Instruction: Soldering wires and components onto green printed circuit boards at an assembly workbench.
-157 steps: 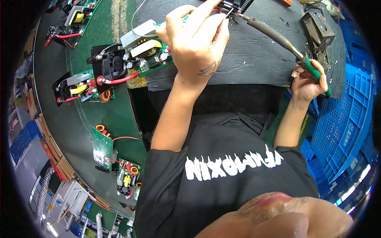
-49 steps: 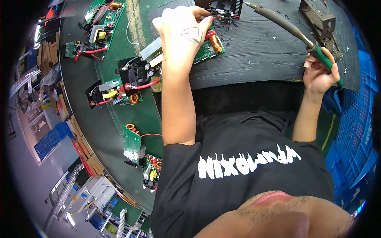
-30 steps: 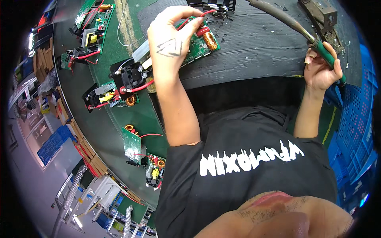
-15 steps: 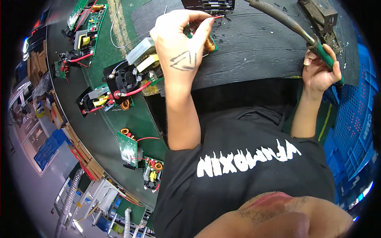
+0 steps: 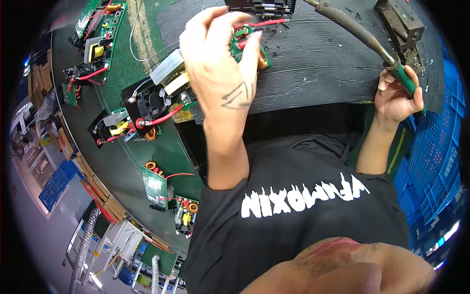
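Note:
My left hand (image 5: 215,61) hovers over a circuit board assembly with its thumb and fingers apart, holding nothing. Beneath it show green parts and a copper coil (image 5: 263,60); the hand hides the rest of that board. A red wire (image 5: 269,22) sticks out to the right beyond the fingertips. To the left of my wrist is a black end plate with a fan (image 5: 156,99), and a thick red cable (image 5: 169,113) runs from it. In my right hand (image 5: 394,100) is a soldering iron (image 5: 355,28), gripped by its green handle, its shaft slanting to the upper left.
Several other board assemblies (image 5: 185,215) lie along the green conveyor (image 5: 110,161) at left. A metal block stand (image 5: 400,23) sits at the far right of the black work surface (image 5: 313,68). Blue perforated crates (image 5: 435,152) stand beside my right arm. A black finned part (image 5: 262,6) is at the top.
My left hand has let go of the red wire and drawn back slightly, its fingers spreading. The right hand still holds the soldering iron. The whole view has shifted a little.

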